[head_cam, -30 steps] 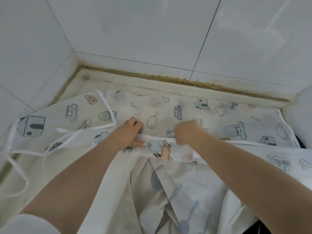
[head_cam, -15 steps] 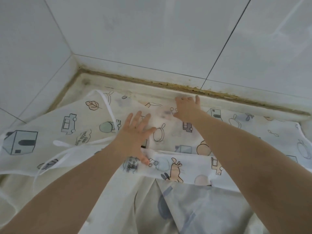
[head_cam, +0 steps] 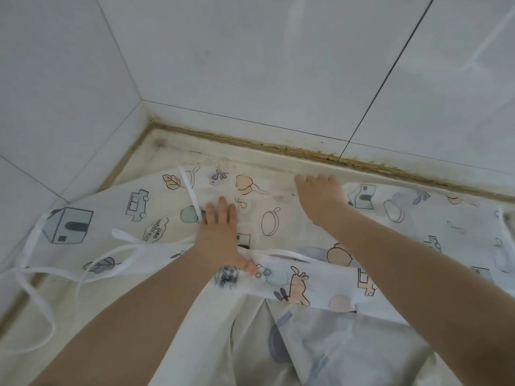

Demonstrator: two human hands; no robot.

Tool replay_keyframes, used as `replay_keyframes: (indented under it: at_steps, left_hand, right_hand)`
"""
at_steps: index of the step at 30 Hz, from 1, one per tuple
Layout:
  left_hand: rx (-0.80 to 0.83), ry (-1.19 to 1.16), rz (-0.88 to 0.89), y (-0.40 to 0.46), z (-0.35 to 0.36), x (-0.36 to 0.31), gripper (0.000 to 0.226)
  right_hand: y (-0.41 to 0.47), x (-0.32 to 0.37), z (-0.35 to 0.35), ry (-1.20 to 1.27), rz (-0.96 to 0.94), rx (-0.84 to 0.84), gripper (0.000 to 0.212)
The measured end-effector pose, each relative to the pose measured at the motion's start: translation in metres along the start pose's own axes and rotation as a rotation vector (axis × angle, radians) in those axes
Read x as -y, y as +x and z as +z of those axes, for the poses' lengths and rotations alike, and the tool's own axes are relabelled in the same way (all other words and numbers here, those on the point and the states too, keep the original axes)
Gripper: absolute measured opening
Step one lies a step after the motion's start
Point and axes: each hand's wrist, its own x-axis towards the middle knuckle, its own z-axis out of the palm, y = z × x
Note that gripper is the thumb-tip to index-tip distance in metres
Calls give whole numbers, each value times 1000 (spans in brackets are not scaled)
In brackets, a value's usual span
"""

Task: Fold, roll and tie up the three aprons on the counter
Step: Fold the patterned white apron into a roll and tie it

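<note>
Ties [head_cam: 131,247] trail loose at the left across the apron [head_cam: 390,218], spread flat on the counter [head_cam: 223,160]. Left hand [head_cam: 220,232] presses it flat-fingered; right hand [head_cam: 320,196] does likewise near the back edge. Thin, soft, slippery-looking cloth: best taken by its hems. Print possibly reads "happy a free".

Two hands [head_cam: 220,232] — two aprons [head_cam: 156,218] visible — several white ties [head_cam: 131,246].
</note>
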Motion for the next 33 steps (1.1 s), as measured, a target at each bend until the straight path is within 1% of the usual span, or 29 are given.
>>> replay_keyframes:
  at_steps: [1,2,3,4,5,7,8,9,10,11,12,13,14,15,16,17,18,20,21,23,24,25,26,27,29,31,33]
  left_hand:
    - [3,-14,3,-2,2,1,150]
    - [-3,-25,6,-2,3,2,149]
    - [-11,-31,7,-1,4,3,149]
    - [-19,-35,9,0,4,2,149]
    - [-26,-38,10,0,4,2,148]
    - [-29,-51,20,0,3,4,145]
    - [-17,-73,32,1,0,6,142]
    - [-1,-110,44,2,-4,10,134]
    - [-4,-174,56,7,-7,15,122]
    - [-48,-280,63,11,-10,21,105]
    - [-144,-446,43,16,-12,27,84]
    - [-277,-642,-8,19,-16,31,65]
    - [-444,-820,-83,24,-20,34,52]
    - [-593,-947,-179,29,-24,37,47]
    - [-683,-1044,-278,33,-29,39,47]
    - [-717,-1146,-371,39,-35,41,51]
    - [-701,-1269,-461,46,-41,42,56]
    - [-612,-1501,-590,59,-53,47,63]
    - [-550,-1568,-625,65,-59,52,63]
    - [-403,-1622,-650,69,-68,61,62]
    - [-340,-1635,-646,73,-71,65,60]
    - [-304,-1642,-631,76,-74,69,53]
    - [-295,-1658,-607,79,-75,71,38]
    - [-315,-1693,-583,81,-76,73,29]
    - [-427,-1813,-517,83,-72,76,31]
    - [-528,-1946,-415,76,-63,73,25]
    - [-584,-2028,-390,70,-49,71,21]
  right_hand:
    - [-7,12,7,-59,-23,-55,71]
    - [-14,26,12,-59,-69,-108,76]
    - [-19,41,19,3,-128,-137,78]
    - [-22,55,26,96,-178,-124,79]
    - [-23,70,34,197,-193,-74,80]
    - [-21,87,50,373,-107,48,80]
    - [-19,88,57,409,-44,76,80]
    - [-17,89,63,416,15,77,79]
    - [-16,87,67,404,62,54,79]
    - [-15,86,70,386,92,16,80]
    - [-14,86,70,374,108,-27,81]
    - [-12,85,69,372,116,-64,83]
    - [-8,85,68,379,126,-89,85]
    - [-5,85,66,382,138,-107,86]
    - [-3,85,66,377,147,-122,86]
    - [0,86,67,364,154,-137,86]
    - [1,86,68,352,157,-146,87]
    - [2,87,73,347,164,-147,89]
    - [2,87,75,359,169,-140,90]
    - [4,86,78,380,174,-117,92]
    - [6,85,80,377,170,-106,93]
    - [8,85,81,377,165,-96,95]
    - [10,84,83,383,164,-92,96]
    - [11,85,84,395,168,-91,97]
    - [12,84,84,420,182,-97,98]
    - [10,83,84,448,199,-94,101]
    - [10,82,84,465,211,-102,103]
